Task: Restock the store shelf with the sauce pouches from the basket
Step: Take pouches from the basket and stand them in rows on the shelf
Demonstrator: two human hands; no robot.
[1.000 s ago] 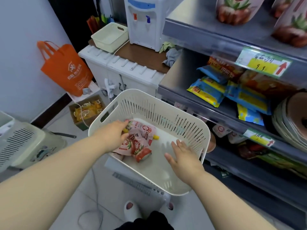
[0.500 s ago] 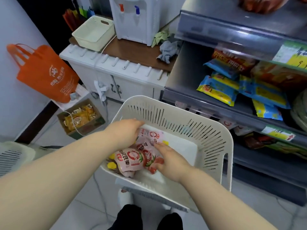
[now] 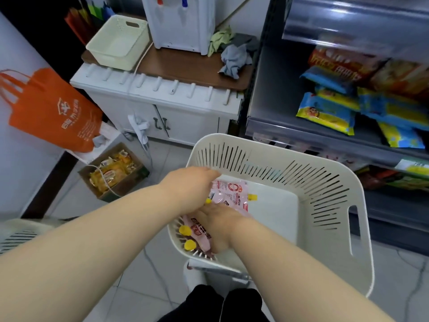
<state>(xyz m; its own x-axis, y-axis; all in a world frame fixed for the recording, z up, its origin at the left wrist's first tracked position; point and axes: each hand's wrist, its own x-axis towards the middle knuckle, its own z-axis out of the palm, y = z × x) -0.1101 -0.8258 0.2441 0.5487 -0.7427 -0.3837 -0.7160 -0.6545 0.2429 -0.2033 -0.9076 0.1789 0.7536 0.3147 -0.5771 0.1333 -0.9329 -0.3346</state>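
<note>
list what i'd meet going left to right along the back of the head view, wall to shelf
orange bag → cream tub → water dispenser → grey cloth → store shelf → blue and yellow snack packs

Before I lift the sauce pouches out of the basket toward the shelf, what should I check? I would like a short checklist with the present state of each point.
1. The sauce pouches lie within reach in the basket: ok.
2. Grip of the right hand on the nearer pouches, fingers seemingly curled under them: ok.
3. Grip of the left hand: its fingers are hidden, cannot tell.
4. The yellow caps sit in place on the pouches that show: ok.
5. Bare space on the shelf, left of the snack bags: ok.
6. Basket steady: its support is hidden, cannot tell.
</note>
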